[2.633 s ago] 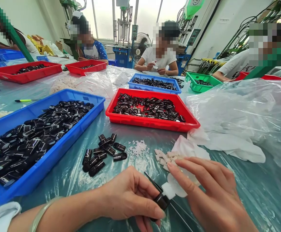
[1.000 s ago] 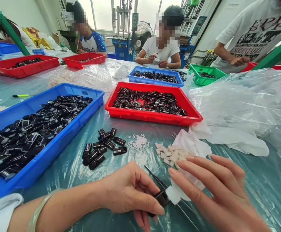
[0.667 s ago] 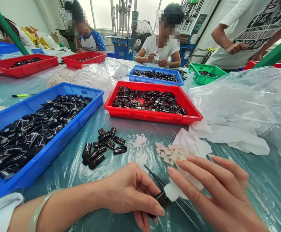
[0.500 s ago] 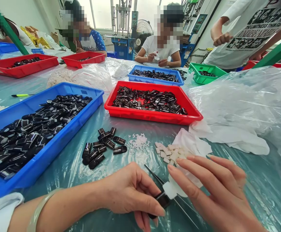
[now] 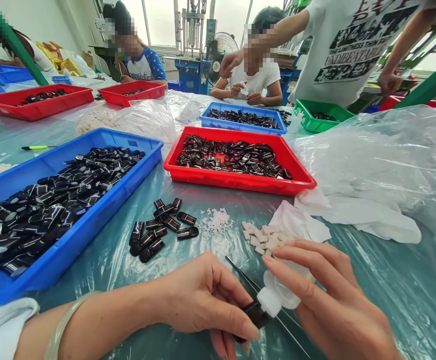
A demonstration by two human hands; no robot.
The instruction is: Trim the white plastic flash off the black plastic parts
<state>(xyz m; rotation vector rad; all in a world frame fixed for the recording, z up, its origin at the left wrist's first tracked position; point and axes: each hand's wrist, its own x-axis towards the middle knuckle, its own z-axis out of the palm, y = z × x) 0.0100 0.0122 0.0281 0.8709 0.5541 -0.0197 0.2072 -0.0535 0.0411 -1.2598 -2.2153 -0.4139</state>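
In the head view my left hand [image 5: 210, 305] pinches a glossy black piece [image 5: 257, 314] between thumb and fingers, low in the middle. My right hand [image 5: 330, 295] curves its long fingers over a small translucent plastic bottle [image 5: 299, 270]; its thumb is hidden. The bottle's white cap [image 5: 269, 301] meets the right end of the black piece. Thin metal tweezers [image 5: 240, 270] slant behind and under both; whether a hand holds them is unclear. Beyond my left hand lies a loose group of black pieces [image 5: 170, 222]. White scraps [image 5: 218, 220] and cream-coloured chips [image 5: 259, 235] lie farther right.
A blue tray [image 5: 127, 185] at left and a red tray [image 5: 240, 184] ahead hold many black pieces. Clear plastic sheeting [image 5: 383, 155] bunches at right, beside white tissue [image 5: 300, 220]. Across the table, several people work, with more trays; one person stands at right.
My right hand and the bottle have shifted slightly, and the white cap has moved a little right and down with the black piece. The standing person has stretched an arm leftward.
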